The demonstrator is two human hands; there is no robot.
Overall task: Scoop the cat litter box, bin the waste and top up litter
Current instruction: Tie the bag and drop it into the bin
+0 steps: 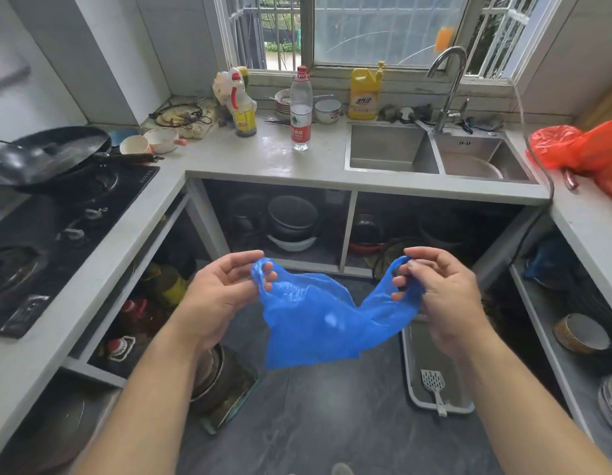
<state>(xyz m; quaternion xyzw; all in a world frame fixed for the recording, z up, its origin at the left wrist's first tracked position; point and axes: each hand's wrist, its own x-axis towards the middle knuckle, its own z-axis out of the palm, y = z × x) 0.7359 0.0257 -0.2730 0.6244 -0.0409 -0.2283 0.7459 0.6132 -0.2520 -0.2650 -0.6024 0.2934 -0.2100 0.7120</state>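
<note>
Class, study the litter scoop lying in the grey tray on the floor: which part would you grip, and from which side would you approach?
Grip the litter scoop by its thin handle, reaching down from above at the near end of the grey tray. The handle points toward the person; the slotted head lies farther in.

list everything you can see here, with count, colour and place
plastic bag: 1, blue, held up between both hands
litter box: 1, grey, floor at right
scoop: 1, white, lying in the litter box
wok: 1, black, on the stove at left
water bottle: 1, clear with red label, counter
detergent jug: 1, yellow, beside the sink
sink: 1, steel, two basins, under the window
orange bag: 1, right counter
left hand: gripping one bag handle
right hand: gripping the other handle
</note>
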